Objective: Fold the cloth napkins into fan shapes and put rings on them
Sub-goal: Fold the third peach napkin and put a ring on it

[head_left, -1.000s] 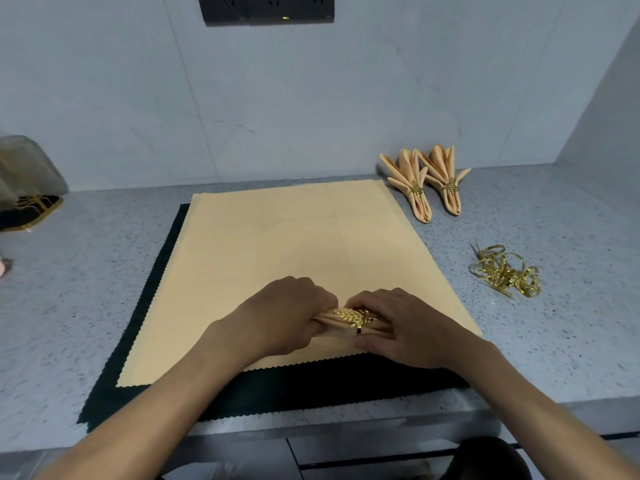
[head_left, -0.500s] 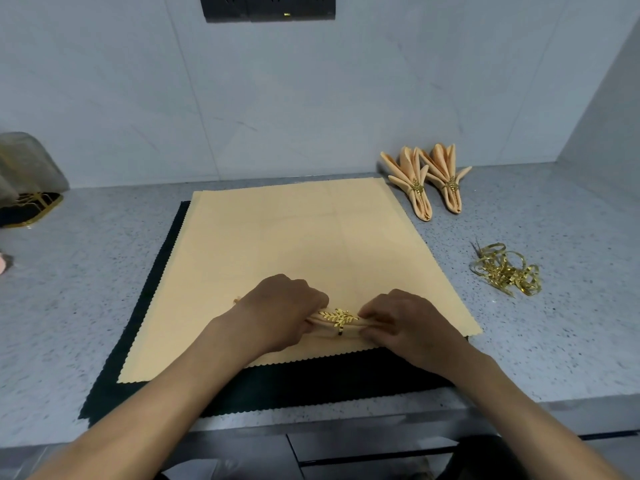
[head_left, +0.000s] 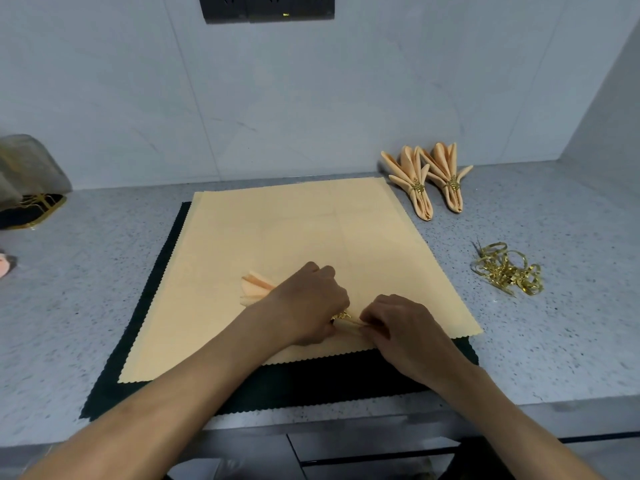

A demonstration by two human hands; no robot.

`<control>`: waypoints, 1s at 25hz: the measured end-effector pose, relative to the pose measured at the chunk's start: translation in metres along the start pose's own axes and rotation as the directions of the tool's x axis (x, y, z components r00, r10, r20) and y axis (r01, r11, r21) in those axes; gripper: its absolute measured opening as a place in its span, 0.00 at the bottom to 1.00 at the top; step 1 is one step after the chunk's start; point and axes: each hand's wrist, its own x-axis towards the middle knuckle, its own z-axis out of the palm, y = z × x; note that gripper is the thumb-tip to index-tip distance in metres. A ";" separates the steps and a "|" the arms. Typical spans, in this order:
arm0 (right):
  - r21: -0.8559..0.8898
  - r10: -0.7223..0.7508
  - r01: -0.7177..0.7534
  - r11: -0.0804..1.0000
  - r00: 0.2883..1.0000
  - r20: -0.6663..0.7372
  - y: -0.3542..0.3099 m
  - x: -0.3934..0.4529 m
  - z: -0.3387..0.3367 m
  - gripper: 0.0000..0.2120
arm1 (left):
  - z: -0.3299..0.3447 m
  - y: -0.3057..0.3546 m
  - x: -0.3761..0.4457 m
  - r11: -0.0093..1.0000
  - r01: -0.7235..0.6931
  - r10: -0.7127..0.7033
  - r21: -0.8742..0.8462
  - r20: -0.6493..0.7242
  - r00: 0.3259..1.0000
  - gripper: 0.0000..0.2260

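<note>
Two finished napkin fans (head_left: 426,180), each with a gold ring at its waist, lie side by side at the back right of the desk (head_left: 554,323), near the wall. A third folded napkin (head_left: 255,289) lies on the flat cloth (head_left: 277,237) in front of the person. The left hand (head_left: 309,306) has its grip curled round the napkin's middle, pleats spreading out past it on the left. The right hand (head_left: 398,327) pinches the narrow end. A gold ring (head_left: 341,315) shows between the two hands, seemingly on the napkin but not yet seated. A heap of spare rings (head_left: 507,268) waits at right, so several napkins probably remain.
</note>
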 end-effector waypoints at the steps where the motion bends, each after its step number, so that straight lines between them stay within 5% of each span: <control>1: -0.012 0.020 -0.020 1.000 1.000 0.008 -0.004 0.000 0.000 0.03 | -0.002 -0.003 0.001 1.000 0.008 -0.008 0.028 0.009 1.000 0.08; 4: 0.012 0.117 -0.116 0.993 0.993 -0.007 -0.019 -0.005 -0.001 0.05 | 0.002 -0.005 0.000 0.997 -0.031 0.035 0.066 -0.065 0.997 0.10; 6: 0.057 0.209 -0.206 0.977 0.976 -0.058 -0.031 -0.012 0.001 0.09 | 0.015 -0.003 -0.007 1.000 -0.006 0.009 0.011 -0.292 0.956 0.17; 8: 0.120 0.290 -0.275 0.954 0.948 -0.131 -0.044 -0.022 0.008 0.14 | 0.030 0.006 -0.021 0.943 0.155 -0.296 -0.293 -0.535 0.791 0.17; 9: 0.159 0.316 -0.293 0.943 0.936 -0.152 -0.050 -0.026 0.013 0.14 | 0.034 0.013 -0.030 0.839 0.235 -0.502 -0.491 -0.533 0.681 0.12; 11: 0.193 0.328 -0.294 0.936 0.929 -0.172 -0.064 -0.027 0.023 0.14 | 0.043 0.024 -0.041 0.540 0.366 -0.772 -0.758 -0.273 0.574 0.04; 13: 0.183 0.298 -0.266 0.946 0.938 -0.177 -0.070 -0.019 0.022 0.13 | 0.056 0.028 -0.040 0.366 0.377 -0.785 -0.851 -0.065 0.616 0.05; 16: 0.331 0.376 -0.295 0.896 0.901 -0.215 -0.050 0.011 0.006 0.06 | 0.061 0.013 -0.033 0.267 0.281 -0.754 -0.922 -0.018 0.657 0.13; 17: 0.402 0.416 -0.319 0.858 0.891 -0.181 -0.036 0.020 0.002 0.02 | 0.060 0.007 -0.030 0.252 0.254 -0.742 -0.934 -0.018 0.671 0.17; 22: 0.503 0.179 -0.198 0.841 0.980 0.087 -0.006 0.055 0.001 0.29 | 0.053 -0.006 -0.016 0.284 0.052 -0.565 -0.957 -0.123 0.816 0.22; 25: 0.573 0.139 -0.133 0.809 0.990 0.032 0.000 0.057 0.007 0.20 | 0.056 -0.010 -0.013 0.295 0.048 -0.649 -0.954 -0.163 0.743 0.12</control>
